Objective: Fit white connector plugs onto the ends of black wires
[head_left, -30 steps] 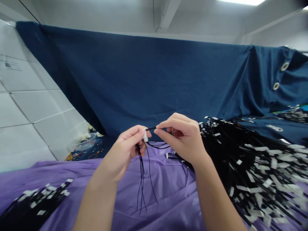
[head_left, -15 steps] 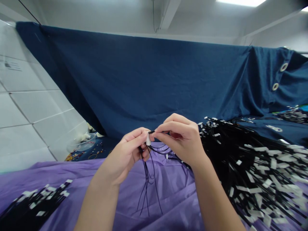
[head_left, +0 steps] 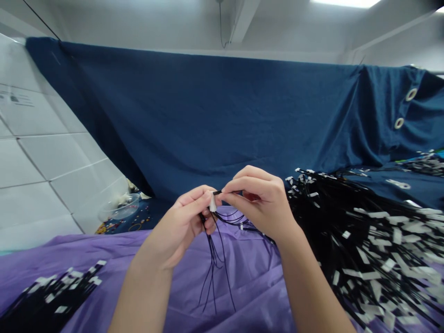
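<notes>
Near the centre, my left hand [head_left: 192, 210] is closed on a bundle of thin black cords [head_left: 212, 252], whose loose ends hang down over the purple cloth [head_left: 249, 286]. A small white tag [head_left: 212, 203] stands out at its thumb and fingertips. My right hand [head_left: 258, 196] pinches a black cord [head_left: 218, 192] close to the tag, with its fingertips almost against those of the left. More black cords curve away beneath my right hand.
A large heap of black cords with white tags [head_left: 371, 240] covers the right side. A smaller tagged bundle [head_left: 62, 296] lies at lower left. Behind stand a clear plastic bowl [head_left: 121, 210], scattered small beads [head_left: 138, 225] and a hanging blue cloth [head_left: 215, 115].
The view has shifted slightly. Both hands keep nearly the same hold, and the hanging cord ends have moved very little.
</notes>
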A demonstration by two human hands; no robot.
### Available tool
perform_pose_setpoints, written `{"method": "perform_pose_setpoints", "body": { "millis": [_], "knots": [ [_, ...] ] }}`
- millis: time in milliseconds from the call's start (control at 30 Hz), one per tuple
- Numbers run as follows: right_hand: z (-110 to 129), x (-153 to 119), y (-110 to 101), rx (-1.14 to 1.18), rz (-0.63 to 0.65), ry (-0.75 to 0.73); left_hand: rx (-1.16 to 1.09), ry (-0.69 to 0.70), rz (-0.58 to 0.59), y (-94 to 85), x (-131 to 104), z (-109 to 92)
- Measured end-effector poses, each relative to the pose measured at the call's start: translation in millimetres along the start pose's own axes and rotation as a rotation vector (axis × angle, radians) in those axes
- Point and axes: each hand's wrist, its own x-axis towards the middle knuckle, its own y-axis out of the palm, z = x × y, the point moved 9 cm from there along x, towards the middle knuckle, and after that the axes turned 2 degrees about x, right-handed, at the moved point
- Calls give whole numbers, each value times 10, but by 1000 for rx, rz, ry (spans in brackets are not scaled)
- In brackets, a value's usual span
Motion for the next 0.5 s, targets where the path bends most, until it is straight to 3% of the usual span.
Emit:
{"method": "perform_pose_setpoints", "body": {
  "millis": [133, 267, 433, 500],
  "knots": [
    [-45, -10, 12, -2, -18, 14, -12, 3, -37, -24, 3, -4],
    [-93, -12, 10, -103, -50, 34, -77, 19, -156, -80, 27, -7],
    [9, -12, -188, -283, -249, -9, -205, 53, -346, -219, 32, 8],
    [32, -10, -235, -275, -259, 12, -252, 79, -401, -270, 25, -1]
  ]
}}
